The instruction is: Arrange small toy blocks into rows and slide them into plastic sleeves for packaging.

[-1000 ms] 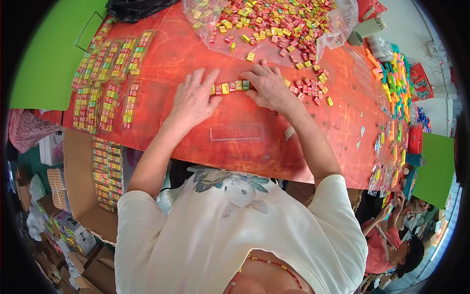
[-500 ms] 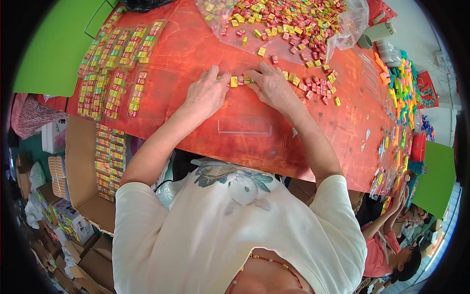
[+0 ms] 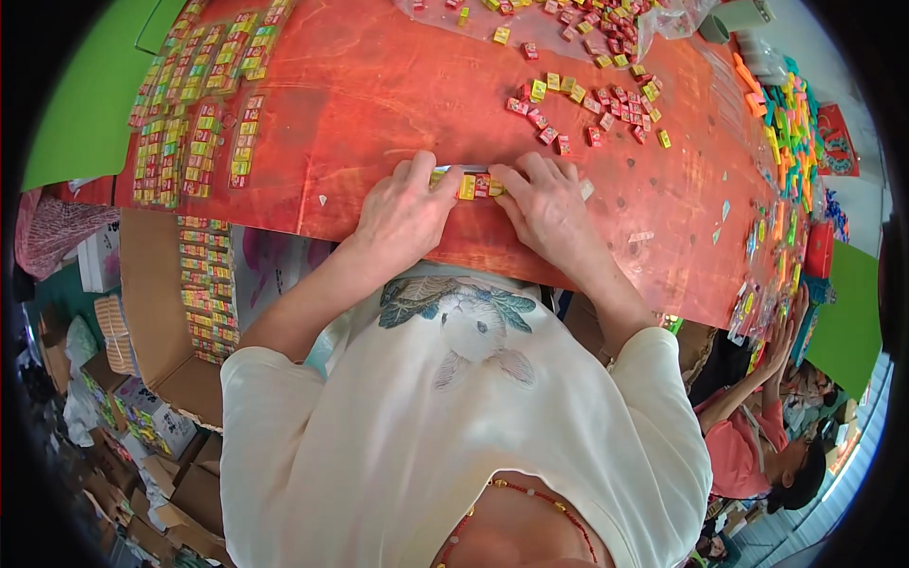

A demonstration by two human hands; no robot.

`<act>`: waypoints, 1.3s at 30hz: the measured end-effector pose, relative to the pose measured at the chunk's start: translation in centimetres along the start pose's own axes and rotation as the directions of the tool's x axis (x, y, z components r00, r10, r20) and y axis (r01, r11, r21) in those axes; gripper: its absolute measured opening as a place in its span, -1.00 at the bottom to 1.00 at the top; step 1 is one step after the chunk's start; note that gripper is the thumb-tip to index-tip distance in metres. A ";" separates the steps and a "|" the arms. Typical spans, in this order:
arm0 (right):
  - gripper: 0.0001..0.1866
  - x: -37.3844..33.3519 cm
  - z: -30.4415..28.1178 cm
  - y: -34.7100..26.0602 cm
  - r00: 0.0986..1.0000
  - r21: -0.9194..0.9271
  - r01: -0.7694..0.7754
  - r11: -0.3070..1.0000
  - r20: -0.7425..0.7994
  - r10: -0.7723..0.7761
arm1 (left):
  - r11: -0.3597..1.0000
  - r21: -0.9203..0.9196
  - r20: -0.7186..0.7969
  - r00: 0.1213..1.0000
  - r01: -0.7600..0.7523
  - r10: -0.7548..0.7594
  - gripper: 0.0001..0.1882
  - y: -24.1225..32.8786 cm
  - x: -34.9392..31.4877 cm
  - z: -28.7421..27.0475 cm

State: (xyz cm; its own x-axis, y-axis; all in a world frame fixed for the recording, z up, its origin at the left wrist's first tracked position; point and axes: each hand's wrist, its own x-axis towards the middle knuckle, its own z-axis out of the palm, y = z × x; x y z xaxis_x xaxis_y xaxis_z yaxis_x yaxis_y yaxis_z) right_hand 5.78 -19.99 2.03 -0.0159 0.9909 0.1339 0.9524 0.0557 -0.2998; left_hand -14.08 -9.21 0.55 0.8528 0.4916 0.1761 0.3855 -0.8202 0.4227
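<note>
We see a short row of small, box-shaped yellow and red pieces [image 3: 481,186] lying on the red counter [image 3: 331,114], which has a worn, smooth surface. The row is directly between the two hands, its long axis going from left to right, so neither hand is nearer. The left hand [image 3: 405,208] pinches its left end with bent fingers, and the right hand [image 3: 551,210] pinches its right end; how the covered fingertips sit, we cannot tell. Just beyond the row we notice a thin, pale, straight edge [image 3: 464,168], perhaps of clear plastic. Farther beyond and to the right of the row lie loose red and yellow cuboid pieces [image 3: 595,136], sharp-cornered and printed. Well left of the row are shiny, transparent strips filled with similar pieces [image 3: 245,142].
</note>
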 end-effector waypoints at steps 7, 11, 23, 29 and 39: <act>-0.57 -1.0 -0.9 0.3 0.997 0.186 -0.065 0.980 -0.038 0.073 | 0.977 -0.181 -0.095 0.987 0.109 -0.127 -0.47 -0.3 -1.5 -0.9; -0.63 -2.2 0.3 1.4 0.981 0.190 -0.107 0.976 -0.140 0.135 | 0.995 -0.002 -0.179 0.979 0.097 -0.096 -0.32 -1.5 -2.7 -0.1; -0.84 -1.4 3.2 1.4 0.956 0.239 -0.065 0.969 -0.262 0.129 | 0.994 0.066 0.067 0.993 0.089 -0.094 -0.11 -1.5 -3.0 1.4; -0.77 -0.4 3.5 0.0 0.971 0.171 -0.054 0.984 -0.219 0.091 | 0.977 0.214 0.007 1.000 -0.009 0.007 -0.35 -0.6 -1.6 1.8; -0.76 0.1 3.5 0.2 0.978 0.250 -0.059 0.967 -0.181 0.106 | 0.968 0.245 -0.247 0.969 0.055 0.007 -0.52 -4.2 -2.4 0.9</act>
State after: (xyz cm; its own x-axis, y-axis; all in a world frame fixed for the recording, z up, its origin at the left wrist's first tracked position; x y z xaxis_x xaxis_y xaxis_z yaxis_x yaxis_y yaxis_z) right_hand 4.88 -19.46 -1.31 0.1411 0.9524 0.2703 0.8454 0.0262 -0.5335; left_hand -17.45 -7.27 -2.46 0.7421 0.5427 0.3935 0.5066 -0.8384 0.2009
